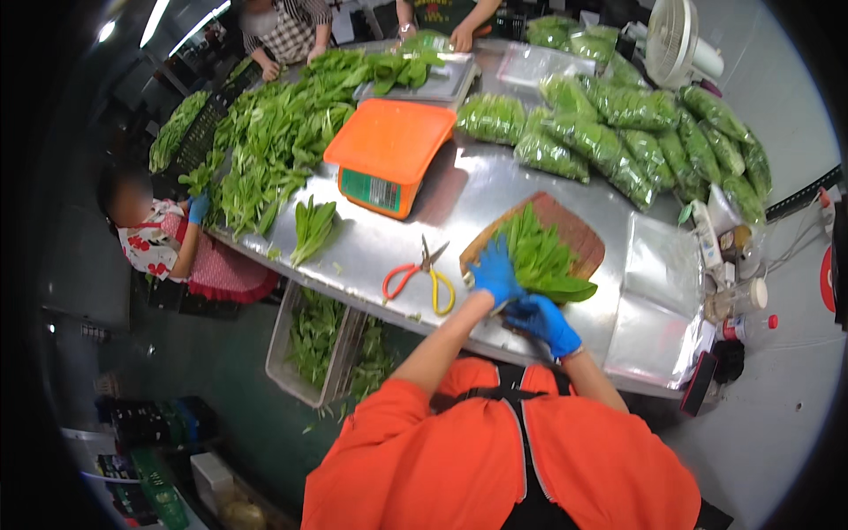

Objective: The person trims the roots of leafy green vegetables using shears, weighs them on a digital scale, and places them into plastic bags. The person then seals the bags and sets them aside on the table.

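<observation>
A bunch of leafy greens (541, 254) lies on a reddish-brown wooden board (574, 221) near the table's front edge. My left hand (496, 272), in a blue glove, rests against the left side of the greens with its fingers spread. Just below the bunch is my right hand (546, 323), also blue-gloved, close to the left wrist. Its fingers are curled, and whatever they hold is hidden. To the left of the board lie scissors (424, 272) with one red and one yellow handle, blades apart.
An orange scale (389, 146) stands behind the scissors. Loose greens (283, 132) are heaped to the left, bagged greens (609, 132) to the back right. Clear plastic bags (658, 291) lie at right. A crate (305, 349) is below the table. Several people work around the table.
</observation>
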Action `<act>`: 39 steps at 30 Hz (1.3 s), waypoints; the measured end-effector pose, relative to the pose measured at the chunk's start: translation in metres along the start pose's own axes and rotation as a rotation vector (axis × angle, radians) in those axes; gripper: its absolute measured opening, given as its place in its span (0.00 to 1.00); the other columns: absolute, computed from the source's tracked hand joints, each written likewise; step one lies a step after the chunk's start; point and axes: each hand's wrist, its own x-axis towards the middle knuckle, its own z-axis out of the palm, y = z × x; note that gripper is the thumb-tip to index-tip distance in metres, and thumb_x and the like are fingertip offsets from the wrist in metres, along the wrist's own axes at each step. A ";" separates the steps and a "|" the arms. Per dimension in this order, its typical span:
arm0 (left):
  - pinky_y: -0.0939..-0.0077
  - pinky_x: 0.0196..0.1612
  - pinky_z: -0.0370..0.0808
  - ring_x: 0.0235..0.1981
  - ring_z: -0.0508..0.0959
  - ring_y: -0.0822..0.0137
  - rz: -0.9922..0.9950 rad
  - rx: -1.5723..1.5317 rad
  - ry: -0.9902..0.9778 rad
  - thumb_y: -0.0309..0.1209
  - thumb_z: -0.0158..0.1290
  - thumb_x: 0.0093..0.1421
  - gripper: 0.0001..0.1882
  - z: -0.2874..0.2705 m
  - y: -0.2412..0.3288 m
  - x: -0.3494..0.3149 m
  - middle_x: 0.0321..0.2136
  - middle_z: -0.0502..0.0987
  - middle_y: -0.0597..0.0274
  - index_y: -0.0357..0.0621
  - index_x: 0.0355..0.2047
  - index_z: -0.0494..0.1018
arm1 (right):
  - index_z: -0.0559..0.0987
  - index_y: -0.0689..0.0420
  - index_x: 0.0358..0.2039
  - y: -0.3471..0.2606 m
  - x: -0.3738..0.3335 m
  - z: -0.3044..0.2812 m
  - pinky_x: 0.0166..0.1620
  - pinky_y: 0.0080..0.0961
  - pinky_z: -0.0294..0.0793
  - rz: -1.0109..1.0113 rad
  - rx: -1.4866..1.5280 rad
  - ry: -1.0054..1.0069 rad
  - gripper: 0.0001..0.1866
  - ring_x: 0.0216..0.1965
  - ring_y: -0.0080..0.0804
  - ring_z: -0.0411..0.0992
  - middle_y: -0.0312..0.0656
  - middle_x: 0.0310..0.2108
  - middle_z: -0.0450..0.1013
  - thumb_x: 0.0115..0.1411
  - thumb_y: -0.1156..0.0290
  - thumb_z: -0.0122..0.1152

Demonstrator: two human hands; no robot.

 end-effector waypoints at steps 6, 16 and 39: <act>0.34 0.52 0.45 0.59 0.49 0.46 0.049 0.222 0.116 0.56 0.56 0.39 0.59 0.029 -0.002 0.005 0.58 0.45 0.45 0.45 0.60 0.33 | 0.73 0.68 0.31 -0.007 -0.008 0.009 0.44 0.27 0.70 -0.150 -0.409 -0.176 0.08 0.38 0.30 0.69 0.43 0.34 0.71 0.49 0.79 0.52; 0.45 0.52 0.53 0.51 0.63 0.50 0.069 -0.036 0.066 0.56 0.56 0.38 0.53 -0.002 0.000 0.000 0.52 0.60 0.46 0.43 0.58 0.45 | 0.73 0.53 0.40 -0.037 -0.038 -0.009 0.46 0.39 0.62 -0.959 -2.262 0.110 0.18 0.42 0.45 0.65 0.48 0.40 0.67 0.45 0.73 0.52; 0.70 0.52 0.62 0.48 0.67 0.55 0.458 0.135 -0.120 0.33 0.51 0.50 0.28 0.014 -0.066 0.061 0.50 0.64 0.49 0.42 0.52 0.60 | 0.62 0.50 0.53 -0.109 0.054 0.088 0.56 0.53 0.46 -1.357 -2.445 -0.408 0.29 0.56 0.40 0.56 0.43 0.54 0.58 0.52 0.51 0.49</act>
